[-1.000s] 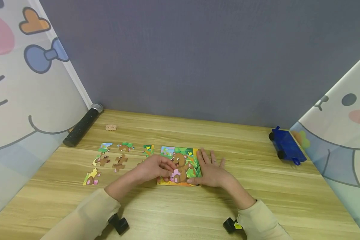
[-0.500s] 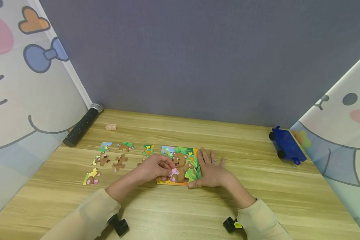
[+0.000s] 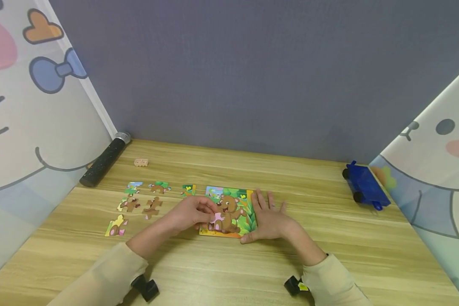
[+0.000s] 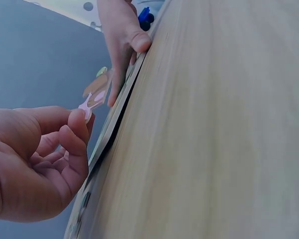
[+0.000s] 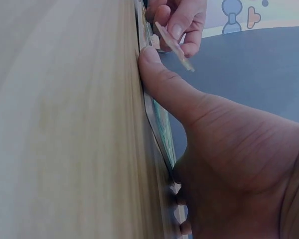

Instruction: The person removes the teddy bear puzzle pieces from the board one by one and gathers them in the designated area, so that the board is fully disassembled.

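My left hand (image 3: 193, 213) pinches a pink-and-brown jigsaw piece (image 4: 95, 97) between thumb and fingertips. In both wrist views the piece is tilted and raised off the puzzle board (image 3: 231, 235), overlapping its lower left in the head view. That board shows a brown bear among green leaves. My right hand (image 3: 272, 221) lies with spread fingers along the board's right edge, its thumb (image 5: 152, 56) at the near edge. Left of the board are several loose pieces, including a yellow-cornered one (image 3: 117, 226) and a brown one (image 3: 151, 208). My left hand partly covers the board's left side.
A black microphone (image 3: 104, 162) lies at the table's left edge, near a small pinkish toy brick (image 3: 141, 162). At the far right stands a blue toy cart (image 3: 367, 186) with black wheels. A grey panel (image 3: 252, 76) rises behind the wooden table (image 3: 229, 272).
My left hand has shifted slightly left, carrying the pinched jigsaw piece with it, and more of the board's bear shows. My right hand stays at the board's edge, its thumb slightly farther out.
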A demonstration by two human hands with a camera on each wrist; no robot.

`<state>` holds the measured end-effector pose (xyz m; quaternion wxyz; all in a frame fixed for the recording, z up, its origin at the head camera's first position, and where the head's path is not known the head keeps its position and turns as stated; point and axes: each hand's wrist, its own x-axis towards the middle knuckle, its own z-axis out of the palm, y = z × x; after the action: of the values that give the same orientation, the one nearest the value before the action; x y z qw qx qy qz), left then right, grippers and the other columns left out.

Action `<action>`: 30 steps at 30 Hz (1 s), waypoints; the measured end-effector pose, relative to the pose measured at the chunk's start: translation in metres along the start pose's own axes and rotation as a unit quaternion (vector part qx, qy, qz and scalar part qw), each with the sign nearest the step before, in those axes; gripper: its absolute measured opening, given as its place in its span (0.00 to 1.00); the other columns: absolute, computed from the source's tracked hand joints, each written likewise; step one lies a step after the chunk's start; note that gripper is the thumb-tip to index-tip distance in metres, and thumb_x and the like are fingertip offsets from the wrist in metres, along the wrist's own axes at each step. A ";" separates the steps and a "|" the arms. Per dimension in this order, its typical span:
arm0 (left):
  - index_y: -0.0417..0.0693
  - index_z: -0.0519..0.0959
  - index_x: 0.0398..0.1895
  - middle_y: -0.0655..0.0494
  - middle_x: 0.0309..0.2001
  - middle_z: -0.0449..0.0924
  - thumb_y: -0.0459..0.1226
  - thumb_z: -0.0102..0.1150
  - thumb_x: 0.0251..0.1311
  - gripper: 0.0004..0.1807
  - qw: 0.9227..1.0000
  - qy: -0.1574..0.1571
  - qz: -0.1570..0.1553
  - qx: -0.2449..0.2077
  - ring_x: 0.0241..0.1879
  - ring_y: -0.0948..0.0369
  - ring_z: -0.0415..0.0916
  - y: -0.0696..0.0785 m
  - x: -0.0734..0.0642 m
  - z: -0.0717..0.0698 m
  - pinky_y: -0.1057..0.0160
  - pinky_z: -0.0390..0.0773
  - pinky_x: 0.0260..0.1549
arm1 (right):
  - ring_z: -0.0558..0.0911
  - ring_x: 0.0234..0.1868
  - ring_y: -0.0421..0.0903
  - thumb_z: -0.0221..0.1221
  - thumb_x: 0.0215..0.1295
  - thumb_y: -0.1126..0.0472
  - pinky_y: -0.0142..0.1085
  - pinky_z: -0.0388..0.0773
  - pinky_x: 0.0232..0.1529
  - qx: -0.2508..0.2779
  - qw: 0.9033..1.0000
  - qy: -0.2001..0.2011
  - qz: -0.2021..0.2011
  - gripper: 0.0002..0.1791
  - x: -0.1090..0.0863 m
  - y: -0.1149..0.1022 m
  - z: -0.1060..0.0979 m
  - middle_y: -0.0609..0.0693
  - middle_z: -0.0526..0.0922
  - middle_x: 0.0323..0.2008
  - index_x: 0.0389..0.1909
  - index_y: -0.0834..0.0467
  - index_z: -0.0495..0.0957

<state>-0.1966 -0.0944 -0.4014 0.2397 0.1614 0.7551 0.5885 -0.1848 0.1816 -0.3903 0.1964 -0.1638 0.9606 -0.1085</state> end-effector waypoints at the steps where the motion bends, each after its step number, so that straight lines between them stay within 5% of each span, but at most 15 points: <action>1: 0.37 0.81 0.43 0.48 0.35 0.82 0.28 0.64 0.63 0.07 1.000 0.002 -0.001 0.000 0.23 0.59 0.74 0.000 -0.001 -0.002 0.67 0.71 0.20 | 0.30 0.76 0.68 0.67 0.45 0.22 0.80 0.30 0.60 0.001 1.000 0.000 -0.001 0.78 0.000 0.000 0.000 0.60 0.28 0.79 0.80 0.63 0.33; 13: 0.39 0.81 0.45 0.48 0.37 0.83 0.31 0.66 0.64 0.09 0.999 0.041 -0.024 0.017 0.25 0.58 0.78 -0.001 -0.026 -0.025 0.65 0.75 0.22 | 0.27 0.76 0.66 0.67 0.47 0.24 0.78 0.27 0.61 0.027 1.000 0.004 -0.005 0.77 0.000 0.002 0.002 0.59 0.27 0.80 0.80 0.61 0.31; 30: 0.36 0.79 0.49 0.46 0.37 0.82 0.33 0.65 0.65 0.13 0.998 0.064 -0.025 0.016 0.26 0.57 0.76 -0.021 -0.069 -0.063 0.65 0.76 0.23 | 0.27 0.76 0.66 0.67 0.47 0.23 0.78 0.26 0.61 0.030 1.000 0.007 -0.007 0.77 0.000 0.003 0.003 0.59 0.27 0.80 0.80 0.60 0.31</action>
<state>-0.1733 -0.1869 -0.3974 0.2028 0.1085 0.7823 0.5789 -0.1847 0.1838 -0.3940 0.1934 -0.1636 0.9573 -0.1395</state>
